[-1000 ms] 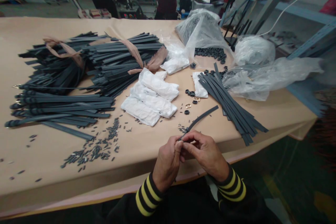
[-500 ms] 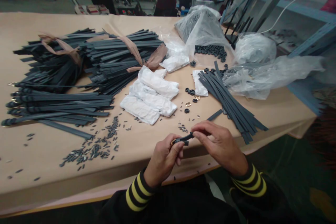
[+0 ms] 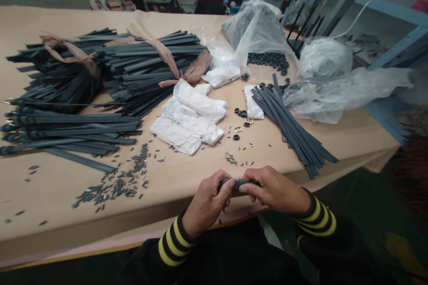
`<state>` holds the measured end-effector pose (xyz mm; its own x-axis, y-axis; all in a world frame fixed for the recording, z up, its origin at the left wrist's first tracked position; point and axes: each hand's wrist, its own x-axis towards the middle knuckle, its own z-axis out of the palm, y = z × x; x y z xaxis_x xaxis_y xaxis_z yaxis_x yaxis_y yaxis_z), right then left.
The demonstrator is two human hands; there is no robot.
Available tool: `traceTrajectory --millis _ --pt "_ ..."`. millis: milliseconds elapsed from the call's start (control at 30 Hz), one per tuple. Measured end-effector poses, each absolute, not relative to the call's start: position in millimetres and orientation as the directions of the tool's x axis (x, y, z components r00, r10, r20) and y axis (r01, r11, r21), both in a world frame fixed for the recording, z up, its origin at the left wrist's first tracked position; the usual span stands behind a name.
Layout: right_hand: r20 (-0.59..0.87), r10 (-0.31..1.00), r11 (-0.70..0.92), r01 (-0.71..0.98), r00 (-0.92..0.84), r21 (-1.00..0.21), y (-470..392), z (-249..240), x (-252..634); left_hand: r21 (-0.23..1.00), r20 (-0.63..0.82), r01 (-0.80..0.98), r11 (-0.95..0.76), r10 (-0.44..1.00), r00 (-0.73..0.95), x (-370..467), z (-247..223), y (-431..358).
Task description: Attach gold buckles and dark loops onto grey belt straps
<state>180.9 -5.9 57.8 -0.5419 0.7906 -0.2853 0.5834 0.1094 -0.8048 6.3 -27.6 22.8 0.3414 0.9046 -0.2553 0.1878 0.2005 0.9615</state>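
Observation:
My left hand (image 3: 214,198) pinches the buckle end of a dark grey strap (image 3: 239,183) just over the table's front edge; a bit of gold metal shows at its fingers. My right hand (image 3: 272,189) grips the same strap a short way to the right, thumb on top. The strap's fold between the hands is partly covered by fingers. Beyond the hands lie small dark pieces (image 3: 230,158), a gold buckle (image 3: 238,129) and black loops (image 3: 240,113). A fan of loose grey straps (image 3: 294,129) rests to the right.
Tied strap bundles (image 3: 140,67) and straps with buckles (image 3: 73,129) cover the left side. White packets (image 3: 190,118) lie mid-table. A pile of small dark pieces (image 3: 117,185) sits front left. A plastic bag of loops (image 3: 261,35) stands behind. Two people are in the background.
My right hand has moved down and slightly left along the strap, closer to my left hand. The strap piece lying by the fan is now off the table there. The view has shifted slightly.

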Motion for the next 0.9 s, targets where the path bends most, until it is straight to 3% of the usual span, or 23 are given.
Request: traceTrajectory --millis 133,333,500,667,900 --pt "-0.242 0.833 0.118 0.587 -0.498 -0.801 -7 55 173 0.937 -0.235 0.312 0.156 0.942 0.238 4 23 -25" --pt "-0.286 0.791 0.075 0.549 -0.541 -0.832 -7 52 177 0.96 -0.276 0.151 0.234 0.875 0.399 0 18 -23" --pt "-0.264 0.8 0.125 0.58 -0.539 -0.805 -5 50 177 0.937 -0.251 0.314 0.154 0.921 0.297 1 17 -25" --pt "-0.328 0.717 0.007 0.476 -0.615 -0.879 -6 49 178 0.951 -0.296 0.225 0.213 0.837 0.46 -2 20 -25" --pt "-0.265 0.764 0.095 0.509 -0.588 -0.856 -6 45 177 0.898 -0.155 0.436 -0.063 0.881 0.446 -5 23 -25"
